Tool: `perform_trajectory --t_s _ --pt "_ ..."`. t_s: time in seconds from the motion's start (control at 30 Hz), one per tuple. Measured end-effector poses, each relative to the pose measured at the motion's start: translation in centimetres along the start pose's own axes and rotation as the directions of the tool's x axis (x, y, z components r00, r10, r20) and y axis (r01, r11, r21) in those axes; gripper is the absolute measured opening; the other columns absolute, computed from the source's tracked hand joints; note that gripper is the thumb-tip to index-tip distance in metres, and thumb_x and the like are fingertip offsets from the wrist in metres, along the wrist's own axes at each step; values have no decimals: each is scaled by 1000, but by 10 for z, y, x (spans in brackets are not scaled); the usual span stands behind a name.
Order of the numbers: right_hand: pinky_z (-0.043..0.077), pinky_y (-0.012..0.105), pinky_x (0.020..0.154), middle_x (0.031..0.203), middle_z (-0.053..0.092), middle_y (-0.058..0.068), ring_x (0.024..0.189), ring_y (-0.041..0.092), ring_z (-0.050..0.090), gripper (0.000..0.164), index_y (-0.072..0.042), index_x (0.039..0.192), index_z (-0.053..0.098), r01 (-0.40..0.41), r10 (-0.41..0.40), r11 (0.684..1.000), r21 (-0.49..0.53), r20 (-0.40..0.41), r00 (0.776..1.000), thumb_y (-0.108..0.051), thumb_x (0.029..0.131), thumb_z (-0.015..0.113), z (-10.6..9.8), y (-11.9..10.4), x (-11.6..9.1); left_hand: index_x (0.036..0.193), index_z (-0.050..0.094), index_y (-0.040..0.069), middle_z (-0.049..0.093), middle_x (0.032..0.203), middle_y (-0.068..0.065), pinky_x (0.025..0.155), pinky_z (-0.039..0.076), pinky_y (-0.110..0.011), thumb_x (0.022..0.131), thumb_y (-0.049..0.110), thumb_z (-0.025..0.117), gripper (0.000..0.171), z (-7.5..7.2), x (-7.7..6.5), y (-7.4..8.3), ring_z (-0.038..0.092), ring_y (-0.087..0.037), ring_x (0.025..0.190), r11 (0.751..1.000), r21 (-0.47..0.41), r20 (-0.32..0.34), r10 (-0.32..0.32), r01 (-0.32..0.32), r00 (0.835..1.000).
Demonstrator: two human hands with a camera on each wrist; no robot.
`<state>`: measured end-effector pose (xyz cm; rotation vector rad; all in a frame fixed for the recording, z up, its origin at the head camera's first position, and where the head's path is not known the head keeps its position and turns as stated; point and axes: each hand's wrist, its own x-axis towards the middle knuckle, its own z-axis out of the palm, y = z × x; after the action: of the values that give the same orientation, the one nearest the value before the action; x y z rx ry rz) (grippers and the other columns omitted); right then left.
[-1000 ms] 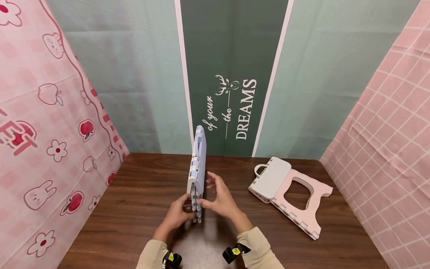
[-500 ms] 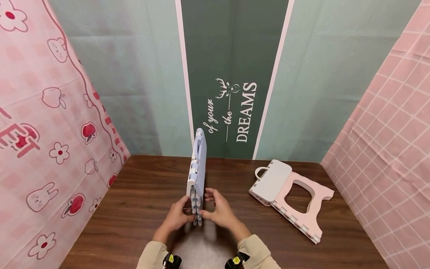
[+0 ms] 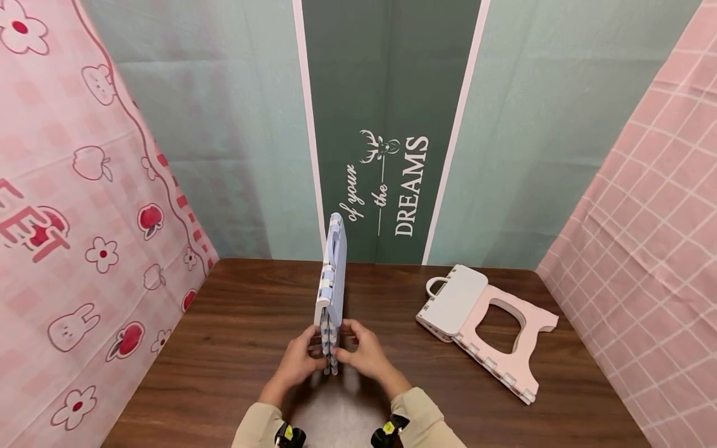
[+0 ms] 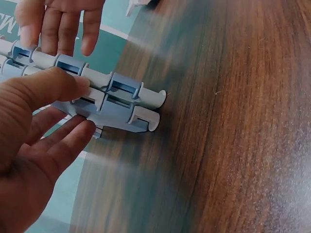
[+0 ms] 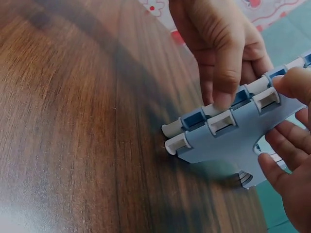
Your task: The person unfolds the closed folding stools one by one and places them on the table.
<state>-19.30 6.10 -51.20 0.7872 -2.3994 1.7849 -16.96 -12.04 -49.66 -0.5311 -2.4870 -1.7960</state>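
A light blue and white folding step stool [image 3: 338, 280] stands on edge on the table, folded flat, its hinged edge toward me. My left hand [image 3: 297, 358] grips its lower left side. In the left wrist view that thumb presses on the hinge segments [image 4: 124, 94], with the fingers against the panel below. From the other side my right hand [image 3: 366, 354] holds the lower right part. The right wrist view has its thumb at the hinge edge and its fingers [image 5: 286, 145] along the blue panel [image 5: 218, 150], near the cut-out.
To the right, a pink and white folding stool [image 3: 456, 302] lies folded on the wooden table [image 3: 246, 298], its small handle [image 3: 434, 285] pointing left. Hanging cloths border the table: green [image 3: 252, 155] behind, pink ones [image 3: 644, 218] at both sides.
My right hand has come down and inward, its spread fingers closing against the blue stool's side. The stool has shifted slightly right in view. The pink stool stays where it lies.
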Motion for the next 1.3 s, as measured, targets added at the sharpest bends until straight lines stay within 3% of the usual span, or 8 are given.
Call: perform_trajectory --t_s 0.1,0.33,0.47,0.67,0.83,0.9,1.03,1.3 --pt "47 50 75 101 63 13 91 37 58 42 2 110 57 22 -22 999 -44 -7 1000 -5 72 74 1 2 1 104 54 -6 62 96 -26 75 50 -44 61 -22 66 48 0 0 2 61 -40 89 1000 -11 2 13 -13 1000" --pt "51 37 67 87 64 10 75 30 61 37 0 100 58 96 -103 977 -188 -29 994 -7 67 74 4 4 7 106 55 -1 64 98 -17 75 51 -35 60 -16 73 52 -1 7 -29 62 -32 91 998 66 27 9 -11 1000" --pt "52 37 64 84 63 10 72 29 61 36 -2 96 58 117 -126 969 -219 -31 991 -8 64 72 5 4 9 106 55 1 64 98 -17 75 51 -36 60 -13 74 52 -1 8 -35 62 -32 90 997 76 41 18 -21 999" --pt "52 42 65 83 62 9 74 29 63 35 -3 95 57 114 -122 972 -204 -26 992 -9 63 72 5 6 10 106 54 2 63 97 -16 74 51 -40 61 -14 74 52 -1 6 -32 62 -31 88 997 83 35 7 -10 999" --pt "52 40 66 84 62 6 74 28 63 35 -4 94 57 104 -112 974 -201 -28 993 -9 63 71 4 5 10 102 54 -2 63 94 -18 73 51 -45 60 -17 71 48 -2 4 -8 61 -34 86 996 85 32 12 -15 999" --pt "52 38 66 84 62 6 75 28 63 35 -4 95 57 98 -105 974 -204 -27 994 -9 63 72 4 6 10 102 54 -1 63 94 -17 73 51 -42 60 -16 72 48 -2 4 -9 62 -32 85 995 100 28 10 -12 1000" --pt "52 37 66 84 62 9 75 31 63 36 -3 95 57 98 -104 974 -204 -18 994 -9 62 72 4 5 11 103 55 3 65 94 -12 73 51 -34 58 -11 74 51 0 7 -31 62 -25 84 990 140 7 -1 1 1000" --pt "51 32 67 87 62 10 78 29 62 39 -5 96 55 53 -55 970 -239 -4 998 -13 62 73 3 3 13 104 54 3 64 93 -10 73 50 -32 59 -8 74 50 0 8 -30 62 -24 83 990 140 -8 -6 7 1000"
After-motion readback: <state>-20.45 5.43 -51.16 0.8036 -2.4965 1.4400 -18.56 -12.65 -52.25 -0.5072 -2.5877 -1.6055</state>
